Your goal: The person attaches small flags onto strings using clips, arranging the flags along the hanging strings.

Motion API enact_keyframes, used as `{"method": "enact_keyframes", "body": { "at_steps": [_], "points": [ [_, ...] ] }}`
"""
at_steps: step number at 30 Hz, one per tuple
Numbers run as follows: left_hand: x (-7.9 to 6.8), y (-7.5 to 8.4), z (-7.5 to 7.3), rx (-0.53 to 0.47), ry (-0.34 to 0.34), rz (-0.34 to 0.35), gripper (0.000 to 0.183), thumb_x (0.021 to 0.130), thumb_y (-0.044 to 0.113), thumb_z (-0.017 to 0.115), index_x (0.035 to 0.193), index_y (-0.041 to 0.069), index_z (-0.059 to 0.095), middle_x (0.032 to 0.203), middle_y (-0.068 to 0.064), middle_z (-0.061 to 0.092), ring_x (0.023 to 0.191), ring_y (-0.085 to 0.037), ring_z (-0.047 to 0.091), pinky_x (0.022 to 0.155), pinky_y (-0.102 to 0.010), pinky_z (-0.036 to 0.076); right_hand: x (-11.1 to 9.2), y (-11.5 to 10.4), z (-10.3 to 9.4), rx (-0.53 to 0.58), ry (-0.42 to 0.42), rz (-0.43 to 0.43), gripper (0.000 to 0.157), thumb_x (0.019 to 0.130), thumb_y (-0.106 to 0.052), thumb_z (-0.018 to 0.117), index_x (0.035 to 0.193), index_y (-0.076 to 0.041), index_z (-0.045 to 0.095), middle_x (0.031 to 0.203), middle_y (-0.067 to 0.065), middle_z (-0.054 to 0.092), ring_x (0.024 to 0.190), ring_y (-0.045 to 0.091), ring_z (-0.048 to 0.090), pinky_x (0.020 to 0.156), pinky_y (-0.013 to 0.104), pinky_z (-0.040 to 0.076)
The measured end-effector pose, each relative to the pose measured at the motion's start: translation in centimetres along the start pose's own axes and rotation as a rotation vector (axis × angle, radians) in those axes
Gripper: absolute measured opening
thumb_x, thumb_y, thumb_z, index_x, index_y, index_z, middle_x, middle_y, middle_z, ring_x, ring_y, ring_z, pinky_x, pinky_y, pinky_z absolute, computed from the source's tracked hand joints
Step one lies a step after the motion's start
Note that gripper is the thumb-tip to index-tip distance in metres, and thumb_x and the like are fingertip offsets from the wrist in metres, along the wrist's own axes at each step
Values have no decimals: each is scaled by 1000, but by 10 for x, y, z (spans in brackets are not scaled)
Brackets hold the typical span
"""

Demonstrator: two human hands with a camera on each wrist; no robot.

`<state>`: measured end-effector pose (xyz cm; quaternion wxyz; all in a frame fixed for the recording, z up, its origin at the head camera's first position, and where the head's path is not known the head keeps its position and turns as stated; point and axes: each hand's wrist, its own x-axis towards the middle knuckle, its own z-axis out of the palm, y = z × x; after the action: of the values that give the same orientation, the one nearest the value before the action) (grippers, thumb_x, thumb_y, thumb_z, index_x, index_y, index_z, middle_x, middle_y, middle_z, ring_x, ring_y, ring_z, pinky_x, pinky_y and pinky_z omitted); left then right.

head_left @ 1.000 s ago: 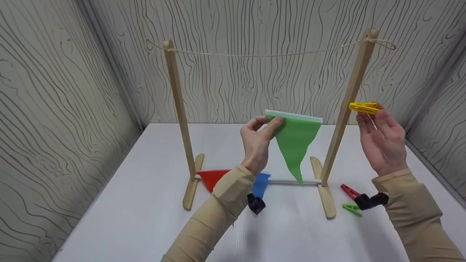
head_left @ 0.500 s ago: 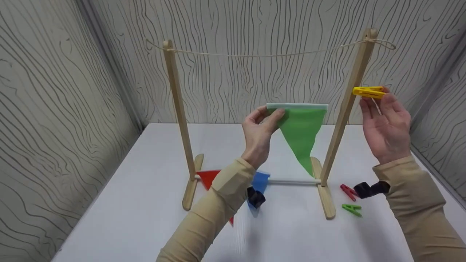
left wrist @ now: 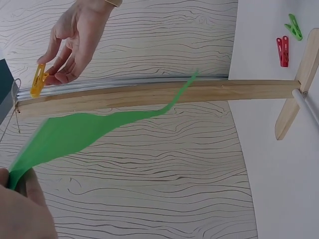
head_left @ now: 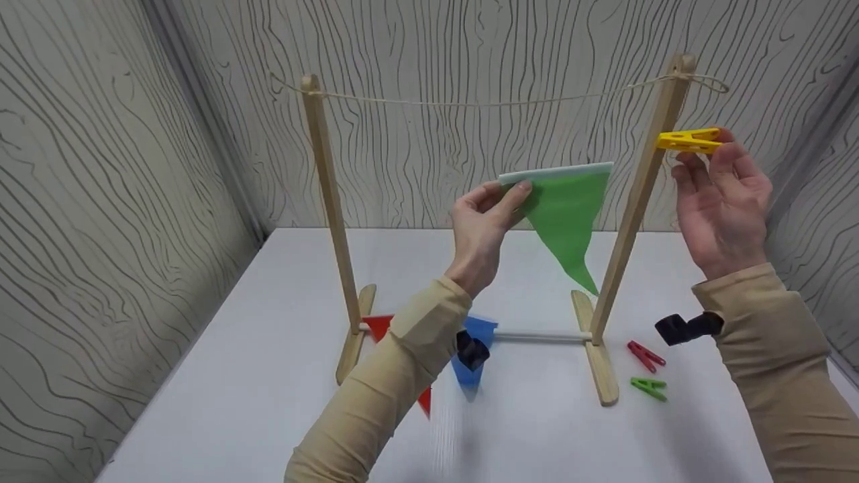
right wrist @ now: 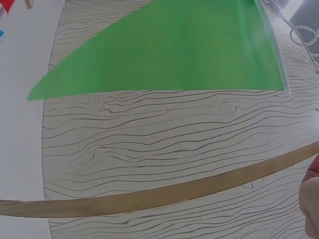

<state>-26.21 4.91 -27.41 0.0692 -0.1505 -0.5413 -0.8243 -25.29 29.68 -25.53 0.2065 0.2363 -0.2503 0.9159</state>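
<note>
I see the white-edged green pennant [head_left: 569, 213] hanging point-down! And there's the yellow clothespin [head_left: 683, 141], nearly level, off to its right.

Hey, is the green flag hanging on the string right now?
No, the left hand holds the green flag below the string, and the right hand pinches the yellow clothespin.

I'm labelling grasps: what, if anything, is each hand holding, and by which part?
The left hand pinches the green pennant by the left corner of its white-edged top; the right hand holds the yellow clothespin by its handle end.
</note>
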Motion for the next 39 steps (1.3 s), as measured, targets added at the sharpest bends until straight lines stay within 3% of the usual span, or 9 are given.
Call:
{"method": "enact_keyframes", "body": {
  "at_steps": [7, 12, 17, 22, 27, 30, 36, 39],
  "points": [
    [4, 8, 5, -3, -7, 7, 27, 95, 10, 69, 117, -5, 66, 110, -17, 70, 101, -20, 73, 92, -28, 60, 6, -2, 13, -77, -5, -51, 26, 98, 0, 57, 120, 13, 55, 111, 21, 59, 81, 29, 58, 69, 30, 53],
    [8, 11, 8, -22, -9, 7, 29, 96, 9, 68, 120, -6, 65, 114, -19, 70, 104, -22, 73, 92, -28, 60, 11, 0, 22, -200, -84, -82, 26, 97, -1, 57, 118, 14, 55, 114, 23, 61, 73, 27, 59, 63, 28, 53],
    [14, 14, 11, -50, -4, 3, 30, 96, 9, 68, 121, -7, 65, 114, -19, 70, 104, -22, 73, 92, -27, 60, 14, 3, 34, -303, -131, -82, 28, 97, -2, 57, 120, 13, 56, 117, 24, 64, 62, 24, 61, 48, 25, 48],
    [19, 18, 14, -79, -3, -6, 30, 97, 9, 66, 123, -6, 64, 118, -21, 69, 112, -27, 71, 92, -27, 60, 20, 1, 45, -291, -99, -66, 27, 96, -2, 58, 118, 13, 55, 115, 24, 68, 51, 25, 57, 38, 25, 40],
    [24, 21, 17, -104, 19, -15, 30, 97, 9, 65, 123, -6, 64, 120, -22, 68, 115, -31, 70, 91, -28, 60, 26, 0, 52, -317, -91, -74, 28, 95, -3, 60, 118, 13, 56, 114, 23, 69, 48, 25, 56, 36, 25, 39],
    [26, 22, 18, -99, 22, -18, 30, 98, 9, 65, 123, -6, 65, 120, -22, 68, 115, -31, 70, 91, -28, 60, 28, 1, 55, -370, -90, -102, 29, 94, -4, 62, 118, 11, 58, 115, 22, 69, 48, 24, 57, 37, 24, 40],
    [31, 25, 20, -89, 29, -20, 29, 98, 11, 65, 123, -5, 65, 117, -19, 68, 109, -26, 71, 90, -27, 60, 34, 6, 60, -551, -118, -246, 25, 95, -7, 61, 116, 8, 63, 116, 24, 69, 48, 21, 59, 37, 21, 39],
    [32, 27, 22, -94, 36, -23, 29, 98, 11, 65, 122, -5, 65, 114, -17, 68, 106, -25, 71, 89, -27, 61, 36, 6, 64, -593, -139, -262, 24, 97, -6, 59, 115, 7, 63, 114, 22, 70, 49, 21, 60, 36, 20, 38]
  ]
}}
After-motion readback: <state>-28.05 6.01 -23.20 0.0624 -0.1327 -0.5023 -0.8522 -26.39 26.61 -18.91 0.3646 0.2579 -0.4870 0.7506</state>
